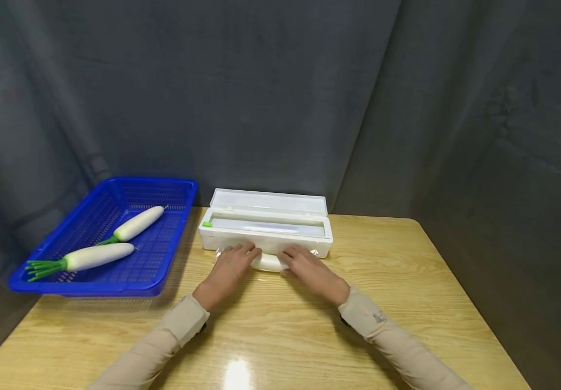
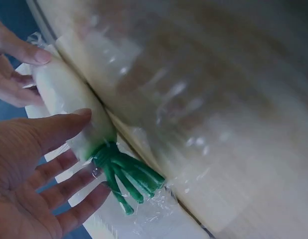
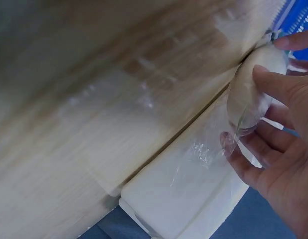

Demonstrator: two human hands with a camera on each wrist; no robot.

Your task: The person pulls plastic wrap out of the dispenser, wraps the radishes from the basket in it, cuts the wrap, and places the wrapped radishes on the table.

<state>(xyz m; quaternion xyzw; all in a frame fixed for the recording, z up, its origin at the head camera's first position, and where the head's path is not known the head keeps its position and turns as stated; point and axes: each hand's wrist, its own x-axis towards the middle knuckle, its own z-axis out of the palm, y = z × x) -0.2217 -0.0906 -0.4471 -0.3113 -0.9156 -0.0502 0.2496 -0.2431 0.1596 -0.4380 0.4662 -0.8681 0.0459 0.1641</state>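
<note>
A white radish (image 1: 268, 263) with green leaf stalks (image 2: 129, 174) lies on the table against the front of a white cling film dispenser (image 1: 265, 239). My left hand (image 1: 231, 266) holds its leafy end, thumb on the near side and fingers behind. Gripping the tapered end is my right hand (image 1: 311, 270), its thumb (image 3: 273, 82) pressed on the radish. Clear cling film (image 3: 199, 154) covers the radish and clings around the fingertips. In the head view the hands hide both ends of the radish.
At the left stands a blue plastic basket (image 1: 163, 279) with two radishes, one behind (image 1: 140, 223) and one in front (image 1: 100, 257). The dispenser's lid (image 1: 268, 202) is raised, and a green slider (image 1: 207, 224) sits at its left end. Dark curtains (image 1: 241, 97) surround the wooden table (image 1: 270, 330).
</note>
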